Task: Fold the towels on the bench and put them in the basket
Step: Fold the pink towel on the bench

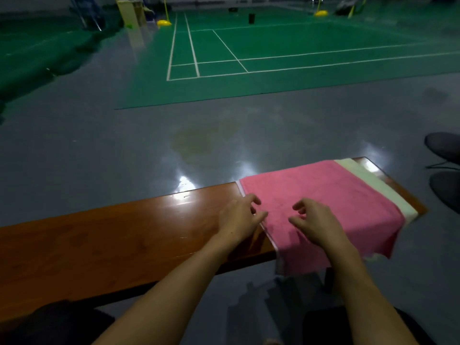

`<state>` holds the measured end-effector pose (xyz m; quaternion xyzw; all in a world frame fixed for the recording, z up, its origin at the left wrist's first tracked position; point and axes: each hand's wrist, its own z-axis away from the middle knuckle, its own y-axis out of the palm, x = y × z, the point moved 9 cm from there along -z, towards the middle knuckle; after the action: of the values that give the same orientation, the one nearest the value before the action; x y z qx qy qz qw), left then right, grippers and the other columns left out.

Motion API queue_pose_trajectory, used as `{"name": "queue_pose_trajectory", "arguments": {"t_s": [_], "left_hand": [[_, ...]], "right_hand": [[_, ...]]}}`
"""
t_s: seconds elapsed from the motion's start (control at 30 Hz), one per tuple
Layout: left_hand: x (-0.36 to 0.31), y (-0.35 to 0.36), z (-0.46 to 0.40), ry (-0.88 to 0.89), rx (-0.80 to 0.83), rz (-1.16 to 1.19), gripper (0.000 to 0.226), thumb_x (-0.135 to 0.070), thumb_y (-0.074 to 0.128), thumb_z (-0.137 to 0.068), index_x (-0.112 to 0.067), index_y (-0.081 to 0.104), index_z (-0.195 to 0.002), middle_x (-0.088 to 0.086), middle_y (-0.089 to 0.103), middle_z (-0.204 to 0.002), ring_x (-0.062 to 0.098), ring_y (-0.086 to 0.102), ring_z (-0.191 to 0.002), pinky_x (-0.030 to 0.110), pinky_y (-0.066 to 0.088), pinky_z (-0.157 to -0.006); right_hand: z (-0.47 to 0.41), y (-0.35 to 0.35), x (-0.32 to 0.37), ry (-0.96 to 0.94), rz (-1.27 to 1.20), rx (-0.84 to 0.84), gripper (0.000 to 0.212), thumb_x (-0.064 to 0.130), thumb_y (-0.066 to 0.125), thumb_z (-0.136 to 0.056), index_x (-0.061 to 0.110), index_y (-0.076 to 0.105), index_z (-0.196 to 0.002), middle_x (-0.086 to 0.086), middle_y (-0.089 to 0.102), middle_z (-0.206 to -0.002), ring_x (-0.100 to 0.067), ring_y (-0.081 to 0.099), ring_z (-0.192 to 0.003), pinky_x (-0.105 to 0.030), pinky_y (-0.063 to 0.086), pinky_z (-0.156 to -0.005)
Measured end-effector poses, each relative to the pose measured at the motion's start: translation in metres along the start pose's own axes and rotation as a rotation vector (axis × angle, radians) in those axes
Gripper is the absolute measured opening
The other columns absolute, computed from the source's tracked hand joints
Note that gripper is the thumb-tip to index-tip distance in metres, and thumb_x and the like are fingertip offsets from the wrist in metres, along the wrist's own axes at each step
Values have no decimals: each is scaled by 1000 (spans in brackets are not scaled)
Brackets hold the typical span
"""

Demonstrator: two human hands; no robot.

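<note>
Head view showed two hands over one pink towel (323,197). Left hand (240,217) had loosely curled fingers at the towel's left edge; whether it pinched the hem, I could not tell. Right hand (315,220) hovered with relaxed, curled fingers, holding nothing. Under the pink towel lay one cream towel (368,180), both on one wooden bench (112,235).
</note>
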<state>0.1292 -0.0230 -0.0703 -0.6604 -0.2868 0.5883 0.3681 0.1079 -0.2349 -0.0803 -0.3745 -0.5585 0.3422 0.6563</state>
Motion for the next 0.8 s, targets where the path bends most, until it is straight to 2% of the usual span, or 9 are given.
{"name": "queue_pose_trajectory", "arguments": {"t_s": [0.07,0.13,0.2,0.3,0.47,0.53,0.6,0.67,0.8], "left_hand": [[-7,14,-8,30,-14,-116,40,-62,71,-87,-36,65,-116,-8,68,-103,17,60,-105,36,54,-78],[-11,24,-12,53,-7,-165,37,-63,70,-87,-35,63,-111,-7,60,-105,18,54,-107,35,46,-76],[-14,31,-18,66,4,-142,28,-59,71,-89,-34,61,-100,-11,57,-98,17,56,-102,34,41,-73],[-12,39,-26,67,65,-83,25,-51,74,-90,-35,56,-88,-12,60,-90,20,64,-94,37,52,-75],[-9,32,-32,53,56,58,17,-40,70,-96,-35,56,-89,-14,58,-86,19,61,-88,39,53,-75],[-8,30,-33,42,65,196,17,-31,69,-98,-31,55,-89,-6,63,-87,23,66,-79,41,57,-69],[-6,29,-31,-36,100,416,19,-22,67,-102,-23,54,-89,12,69,-93,23,70,-68,34,57,-56],[-7,28,-29,-125,120,623,18,-18,63,-104,-17,52,-91,22,66,-96,21,67,-67,30,53,-51],[-18,21,-27,-235,136,991,13,-16,63,-104,-9,53,-102,31,66,-102,32,71,-84,47,64,-74]], "right_hand": [[-4,9,-8,19,52,19,38,41,77,-86,23,68,-118,-9,69,-115,-32,62,-111,-42,52,-93],[-7,16,-15,59,86,19,36,47,75,-85,28,67,-115,-9,63,-117,-34,56,-114,-44,49,-93],[-11,18,-21,87,95,-18,30,52,74,-87,27,70,-104,-9,63,-112,-34,57,-110,-45,52,-90],[-15,18,-21,101,90,-52,29,51,73,-90,22,70,-86,-9,66,-103,-34,62,-98,-44,56,-81],[-18,10,-15,58,-41,-78,42,44,66,-97,17,58,-66,-12,65,-93,-38,61,-92,-44,53,-76],[-16,0,-7,-10,-114,-103,34,40,64,-100,21,61,-71,-11,67,-95,-36,62,-94,-48,51,-84],[-11,-12,5,-91,-185,-140,22,33,63,-102,24,62,-81,-8,67,-99,-32,60,-98,-49,48,-92],[-4,-21,16,-167,-235,-189,15,29,63,-102,25,58,-88,-6,63,-101,-30,55,-100,-47,44,-94],[6,-38,37,-309,-321,-308,10,23,64,-102,21,59,-93,2,55,-96,-27,53,-96,-45,43,-89]]}}
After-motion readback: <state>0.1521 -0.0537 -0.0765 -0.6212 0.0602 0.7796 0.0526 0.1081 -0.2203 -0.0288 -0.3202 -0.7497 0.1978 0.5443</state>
